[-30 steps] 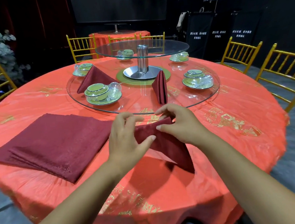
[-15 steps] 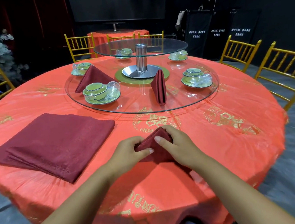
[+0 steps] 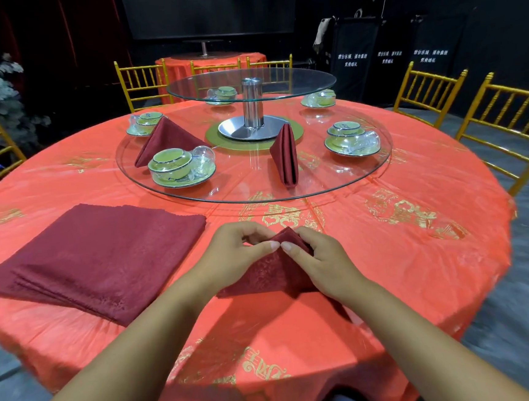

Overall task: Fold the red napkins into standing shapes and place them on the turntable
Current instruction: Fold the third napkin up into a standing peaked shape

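Broadly, shows a round surface (image 3: 390, 269), bearing the glass turntable (image 3: 256, 198) at its far middle. Carries there a left standing napkin (image 3: 168, 140) and a right standing napkin (image 3: 285, 157), tented, likely for staying upright. Holds a flat stack of napkins (image 3: 95, 256) at near left, handy for reach. Pinches the napkin in work (image 3: 269, 273), near centre, at its far peak between left hand (image 3: 230, 261) and right hand (image 3: 324, 260), fingers (image 3: 305, 240) curled tight, probably setting a crease.
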The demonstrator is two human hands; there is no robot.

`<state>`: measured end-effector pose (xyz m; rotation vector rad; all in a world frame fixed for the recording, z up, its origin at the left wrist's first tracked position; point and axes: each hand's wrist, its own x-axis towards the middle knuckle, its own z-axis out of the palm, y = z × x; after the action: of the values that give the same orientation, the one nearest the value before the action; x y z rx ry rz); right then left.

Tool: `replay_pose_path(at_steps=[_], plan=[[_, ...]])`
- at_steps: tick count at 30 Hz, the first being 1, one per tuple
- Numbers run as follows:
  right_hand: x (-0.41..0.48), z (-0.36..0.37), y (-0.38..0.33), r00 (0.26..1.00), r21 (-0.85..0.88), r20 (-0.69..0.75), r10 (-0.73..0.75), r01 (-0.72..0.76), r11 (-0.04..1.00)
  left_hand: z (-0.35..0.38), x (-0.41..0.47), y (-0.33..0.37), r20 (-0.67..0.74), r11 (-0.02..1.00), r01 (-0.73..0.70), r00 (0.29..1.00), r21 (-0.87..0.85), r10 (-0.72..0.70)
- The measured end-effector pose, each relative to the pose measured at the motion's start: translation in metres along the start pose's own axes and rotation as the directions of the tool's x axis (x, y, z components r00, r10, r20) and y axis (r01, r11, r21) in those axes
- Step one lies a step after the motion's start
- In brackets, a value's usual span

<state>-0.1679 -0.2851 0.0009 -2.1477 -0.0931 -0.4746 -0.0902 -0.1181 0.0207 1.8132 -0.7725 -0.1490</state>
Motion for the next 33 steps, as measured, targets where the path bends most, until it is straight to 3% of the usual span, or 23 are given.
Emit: replay_pose_path(at_steps=[7,10,16,20,33], plan=[[-0.001,0.003,0.002,0.999,0.073,-0.031,0.014,-0.012,0.997,-0.003,-0.007,-0.005,0.03,0.997,0.073,0.997,-0.027,-0.072],[-0.001,0.003,0.003,1.0,0.054,-0.029,0.011,-0.01,0.999,-0.008,-0.013,-0.01,0.016,0.994,0.107,0.994,0.037,-0.108],[-0.002,0.006,0.004,0.999,0.036,-0.045,-0.001,0.003,0.999,-0.012,-0.017,-0.016,-0.001,0.993,0.102,0.995,0.061,-0.102],[-0.002,0.005,0.005,0.999,0.04,-0.05,0.01,-0.007,0.999,-0.018,-0.02,-0.027,-0.026,0.978,0.106,0.994,0.18,-0.102],[-0.003,0.003,0.007,0.996,0.049,-0.091,-0.02,0.024,0.999,-0.022,-0.03,-0.041,-0.046,0.973,0.068,0.997,0.221,-0.06]])
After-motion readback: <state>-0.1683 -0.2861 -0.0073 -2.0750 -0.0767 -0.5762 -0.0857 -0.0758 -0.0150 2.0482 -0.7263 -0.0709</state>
